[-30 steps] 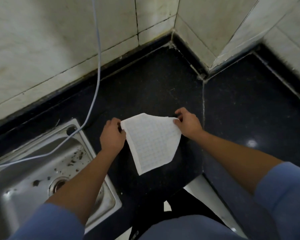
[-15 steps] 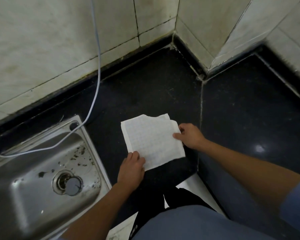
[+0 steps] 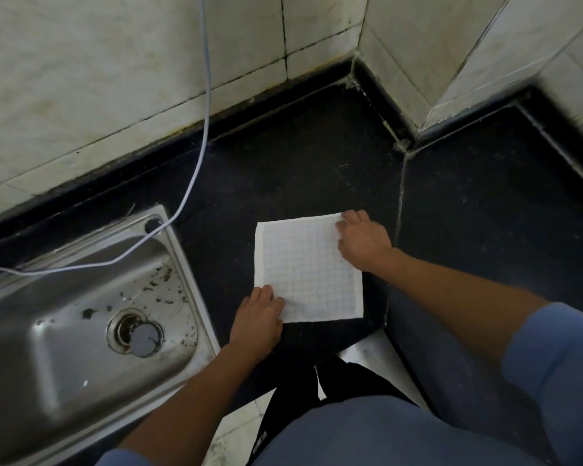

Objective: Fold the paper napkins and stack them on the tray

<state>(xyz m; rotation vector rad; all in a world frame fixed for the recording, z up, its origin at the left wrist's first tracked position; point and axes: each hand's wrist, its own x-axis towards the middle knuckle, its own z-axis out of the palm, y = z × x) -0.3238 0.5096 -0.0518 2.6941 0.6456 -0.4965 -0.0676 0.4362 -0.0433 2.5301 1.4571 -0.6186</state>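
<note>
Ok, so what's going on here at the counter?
A person is handling one white paper napkin, spread flat on the dark countertop beside a steel sink. The left hand presses its near left corner; the right hand is on the far right corner. It lies square, and no tray is in view.

Beyond the paper napkin [image 3: 303,270], which lies flat with the left hand [image 3: 260,314] on its near left corner and the right hand [image 3: 364,243] at its far right corner, the dark countertop [image 3: 300,156] runs bare up to the tiled wall [image 3: 115,79], and a wider bare stretch opens to the right past the seam [image 3: 399,203]. To the left, the steel sink [image 3: 182,264] sits near the napkin, and a thin white cable [image 3: 202,129] hangs down the wall and trails across the sink's far corner. A jutting tiled corner [image 3: 418,62] narrows the counter at the far right.
</note>
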